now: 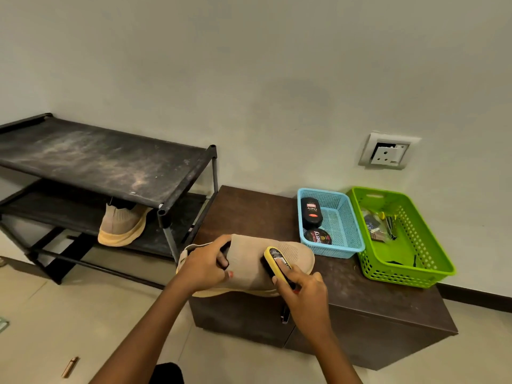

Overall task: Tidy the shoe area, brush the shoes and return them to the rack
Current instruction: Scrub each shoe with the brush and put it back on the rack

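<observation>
A beige knit slip-on shoe (249, 261) lay on its side at the near edge of a low dark brown wooden cabinet (249, 209), toe pointing right. The person's left hand (206, 266) grasped it at the collar, fingers curled into the opening. The right hand (302, 289) was wrapped round a yellow-backed shoe brush (275, 259), whose dark bristles pressed against the shoe's upper near the toe. To the left stood a dusty black metal-and-fabric shoe rack (97, 156), and the matching beige shoe (122, 225) sat on its middle shelf, heel outward. Further back on the cabinet, a light blue plastic basket (332, 250) held a black polish bottle (311, 213) and a round polish tin (318, 236). Just beside it, a bright green plastic basket (401, 275) held small oddments I could not make out
</observation>
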`<state>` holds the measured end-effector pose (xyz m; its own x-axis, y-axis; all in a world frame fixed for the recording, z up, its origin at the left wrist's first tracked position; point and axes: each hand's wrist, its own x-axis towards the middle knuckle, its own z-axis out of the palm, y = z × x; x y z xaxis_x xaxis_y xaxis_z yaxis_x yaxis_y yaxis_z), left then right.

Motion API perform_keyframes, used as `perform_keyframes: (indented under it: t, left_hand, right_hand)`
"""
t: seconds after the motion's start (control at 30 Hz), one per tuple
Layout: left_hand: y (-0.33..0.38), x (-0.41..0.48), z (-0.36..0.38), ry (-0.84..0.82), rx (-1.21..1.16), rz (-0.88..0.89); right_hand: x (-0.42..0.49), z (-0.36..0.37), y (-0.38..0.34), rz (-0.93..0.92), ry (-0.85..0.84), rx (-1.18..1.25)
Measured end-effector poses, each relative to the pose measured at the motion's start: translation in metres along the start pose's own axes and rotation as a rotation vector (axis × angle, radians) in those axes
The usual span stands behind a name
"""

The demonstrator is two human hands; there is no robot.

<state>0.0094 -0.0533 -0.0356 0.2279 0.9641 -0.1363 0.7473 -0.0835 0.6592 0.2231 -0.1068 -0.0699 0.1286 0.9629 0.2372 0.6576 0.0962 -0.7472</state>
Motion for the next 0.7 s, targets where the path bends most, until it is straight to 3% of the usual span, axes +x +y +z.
perform_keyframes:
  t: [0.2,0.33,0.53,0.7]
  left_hand:
    - [0.006,-0.013,-0.011,-0.081,-0.151,-0.003]
    - [0.005,-0.017,-0.014,-0.139,0.004,0.032]
    - [0.001,-0.019,-0.01,-0.074,0.313,0.039]
    - [-0.006,-0.018,-0.013,-0.051,0.224,0.026]
  right_hand:
    - [0.005,0.002,0.009,0.067,-0.031,0.009]
    - [0.006,0.005,0.01,0.035,-0.014,-0.024]
    - [0.01,0.008,0.009,0.041,0.016,-0.045]
    - [0.006,0.008,-0.008,-0.001,0.041,-0.013]
